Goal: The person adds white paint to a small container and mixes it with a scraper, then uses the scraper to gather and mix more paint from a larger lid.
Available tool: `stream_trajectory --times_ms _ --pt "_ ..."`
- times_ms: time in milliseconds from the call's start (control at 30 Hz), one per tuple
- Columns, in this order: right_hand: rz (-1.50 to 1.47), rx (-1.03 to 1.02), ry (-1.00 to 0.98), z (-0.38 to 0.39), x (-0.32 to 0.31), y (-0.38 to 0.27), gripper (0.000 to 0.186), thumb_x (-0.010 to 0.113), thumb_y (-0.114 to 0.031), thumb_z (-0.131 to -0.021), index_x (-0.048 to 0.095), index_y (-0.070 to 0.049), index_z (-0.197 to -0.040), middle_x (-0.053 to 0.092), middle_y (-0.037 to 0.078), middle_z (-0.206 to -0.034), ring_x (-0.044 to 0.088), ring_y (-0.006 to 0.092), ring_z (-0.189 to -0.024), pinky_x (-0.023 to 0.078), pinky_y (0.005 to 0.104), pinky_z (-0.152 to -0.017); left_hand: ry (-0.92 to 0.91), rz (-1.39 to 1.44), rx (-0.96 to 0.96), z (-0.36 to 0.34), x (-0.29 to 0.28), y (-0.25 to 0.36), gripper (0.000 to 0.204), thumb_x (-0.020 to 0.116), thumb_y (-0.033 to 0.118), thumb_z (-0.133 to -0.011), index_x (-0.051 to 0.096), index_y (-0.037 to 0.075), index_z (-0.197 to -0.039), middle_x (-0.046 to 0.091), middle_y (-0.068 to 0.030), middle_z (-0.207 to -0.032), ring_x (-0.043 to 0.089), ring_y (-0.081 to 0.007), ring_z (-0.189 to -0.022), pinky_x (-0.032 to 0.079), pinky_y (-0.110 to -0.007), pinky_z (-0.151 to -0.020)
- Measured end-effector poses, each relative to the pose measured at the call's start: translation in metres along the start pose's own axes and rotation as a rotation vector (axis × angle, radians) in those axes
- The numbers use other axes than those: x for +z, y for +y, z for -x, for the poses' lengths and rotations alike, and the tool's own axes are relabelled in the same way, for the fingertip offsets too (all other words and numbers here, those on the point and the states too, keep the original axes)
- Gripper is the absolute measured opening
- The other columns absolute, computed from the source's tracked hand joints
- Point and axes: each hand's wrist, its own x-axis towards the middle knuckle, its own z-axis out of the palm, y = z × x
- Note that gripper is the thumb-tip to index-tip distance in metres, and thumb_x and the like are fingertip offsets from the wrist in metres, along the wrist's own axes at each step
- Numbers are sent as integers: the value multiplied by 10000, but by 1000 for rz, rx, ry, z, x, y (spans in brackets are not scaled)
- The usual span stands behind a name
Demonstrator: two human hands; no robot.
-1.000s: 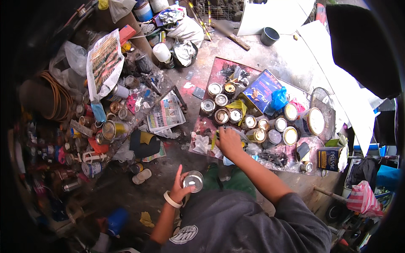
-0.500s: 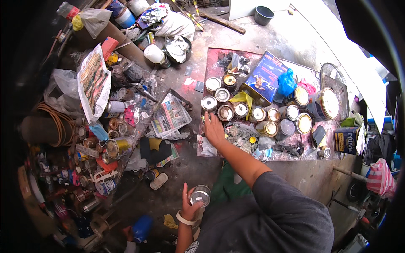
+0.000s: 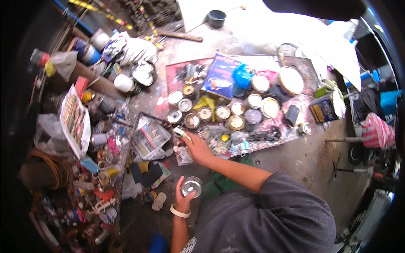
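My left hand (image 3: 183, 197), with a pale band at its wrist, grips a clear round cup (image 3: 192, 185) with a little pale stuff at the bottom. My right hand (image 3: 197, 148) reaches forward over the near left edge of the red-stained board (image 3: 265, 145). Its fingers are closed on a small flat thing, whitish with yellow-green (image 3: 179, 131), blurred, its kind unclear. Just beyond it are an open paint can (image 3: 174, 117) and a can with brownish contents (image 3: 192, 121).
Several more cans, a large pale-topped tub (image 3: 291, 81), a blue rectangular tin (image 3: 220, 76) and a blue plastic bag (image 3: 241, 76) crowd the board. Newspapers (image 3: 149, 137) lie left of it. Cluttered cans and bottles fill the left side. A black bucket (image 3: 217, 18) stands far back.
The view has shifted, so the board sits further left. My right hand has come away from the board's cans with the small flat thing in its fingers. My left hand still holds the cup.
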Motion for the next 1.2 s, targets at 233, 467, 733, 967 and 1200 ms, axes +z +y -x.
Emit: stream_trajectory --times_ms 233,467,733,967,1200 --pt "-841 598 -316 97 -120 24 610 567 -402 -1052 431 -45 -1527 523 173 -1450 564 328 -1274 472 423 -1051 -313 -163 25 -84 69 17 735 753 35 -854 412 -14 -1504 581 -114 -1348 581 -201 -1228 472 -351 -1073" --pt "-1035 653 81 157 -184 14 802 776 -286 -942 339 -12 -1556 559 155 -1392 627 188 -1106 551 310 -884 -572 -225 -51 -114 176 20 659 699 63 -930 419 43 -1527 613 -100 -1316 636 -186 -1148 545 -299 -953" --pt "-1197 768 499 200 -218 13 715 770 -210 -934 390 -26 -1511 515 127 -1437 637 190 -1112 590 328 -849 -826 -559 167 -122 239 12 562 627 132 -1020 420 45 -1535 589 -134 -1381 606 -193 -1209 525 -316 -989" --pt "-1124 835 641 212 -223 12 737 787 -215 -911 387 3 -1491 545 175 -1415 660 174 -1029 593 331 -833 -710 -589 315 -108 259 5 338 703 41 -951 493 13 -1214 526 -178 -1430 574 -223 -1242 504 -344 -1020" --pt "-1131 844 639 206 -227 9 763 800 -200 -901 365 11 -1492 527 184 -1434 667 182 -1043 595 329 -828 -636 -693 361 -112 254 8 151 682 48 -964 562 12 -1048 647 -129 -1230 646 -125 -949 533 -242 -702"
